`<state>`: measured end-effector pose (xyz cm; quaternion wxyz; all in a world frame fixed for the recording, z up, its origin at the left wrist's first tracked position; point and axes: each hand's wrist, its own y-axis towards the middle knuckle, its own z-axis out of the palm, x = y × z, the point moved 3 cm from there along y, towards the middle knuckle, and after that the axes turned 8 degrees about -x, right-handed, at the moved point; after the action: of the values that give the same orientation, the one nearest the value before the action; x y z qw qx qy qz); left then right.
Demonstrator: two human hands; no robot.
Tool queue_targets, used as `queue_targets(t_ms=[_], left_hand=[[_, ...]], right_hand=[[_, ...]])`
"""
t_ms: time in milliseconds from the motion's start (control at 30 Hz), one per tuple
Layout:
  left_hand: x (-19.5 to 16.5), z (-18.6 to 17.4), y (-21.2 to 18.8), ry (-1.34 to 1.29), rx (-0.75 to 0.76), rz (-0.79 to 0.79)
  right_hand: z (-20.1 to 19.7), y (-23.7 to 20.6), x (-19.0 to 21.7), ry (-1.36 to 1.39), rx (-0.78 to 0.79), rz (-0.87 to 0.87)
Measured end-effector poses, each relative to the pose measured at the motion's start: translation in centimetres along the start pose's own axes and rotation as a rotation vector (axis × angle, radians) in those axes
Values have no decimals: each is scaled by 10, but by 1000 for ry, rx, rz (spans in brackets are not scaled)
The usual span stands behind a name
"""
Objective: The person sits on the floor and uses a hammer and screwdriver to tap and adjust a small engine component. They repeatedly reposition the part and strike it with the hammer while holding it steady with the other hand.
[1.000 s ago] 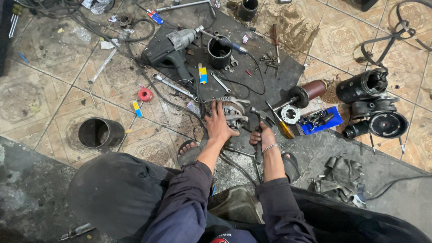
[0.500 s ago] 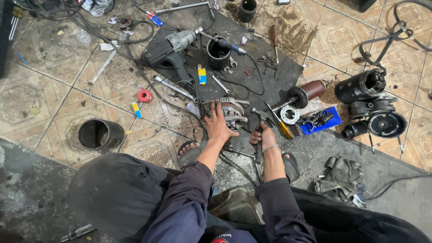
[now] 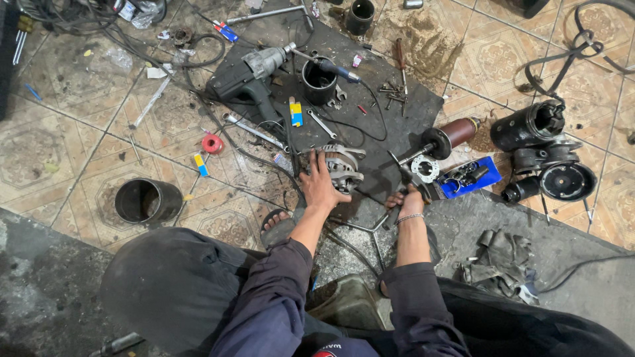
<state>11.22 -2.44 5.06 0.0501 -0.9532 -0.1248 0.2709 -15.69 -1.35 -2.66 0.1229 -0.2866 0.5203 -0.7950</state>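
I sit on the floor above a dark rubber mat (image 3: 397,116). My left hand (image 3: 320,187) lies flat on a grey metal alternator housing (image 3: 344,166) and holds it down on the mat. My right hand (image 3: 411,198), with a bracelet at the wrist, is closed on a dark-handled tool (image 3: 401,176) just right of the housing. A motor rotor with a brown winding (image 3: 444,137) lies beyond that hand. My bare foot (image 3: 276,221) rests on the floor below the left hand.
A power drill (image 3: 251,69), a black cylinder (image 3: 319,80), wrenches and bits lie on the mat. A blue tray of parts (image 3: 466,178) and black starter housings (image 3: 539,149) sit right. A black pipe section (image 3: 147,200) stands left, rags (image 3: 503,261) lower right.
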Motion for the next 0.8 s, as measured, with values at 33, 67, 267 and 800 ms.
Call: queue_targets(t_ms=[33,67,267,800], left_hand=[[0,0,0,4,10,-10],[-1,-2,0,-5,-15,9],[-8,-6,-5,21,33,-32],[15,2,0,-168,-68,-100]], right_hand=[[-2,0,1,34,-33,-14],[0,0,-1,73,-7,11],[20,-9,-29,-108,-22,-46],[30,-11,-48,-588,-54,-277]])
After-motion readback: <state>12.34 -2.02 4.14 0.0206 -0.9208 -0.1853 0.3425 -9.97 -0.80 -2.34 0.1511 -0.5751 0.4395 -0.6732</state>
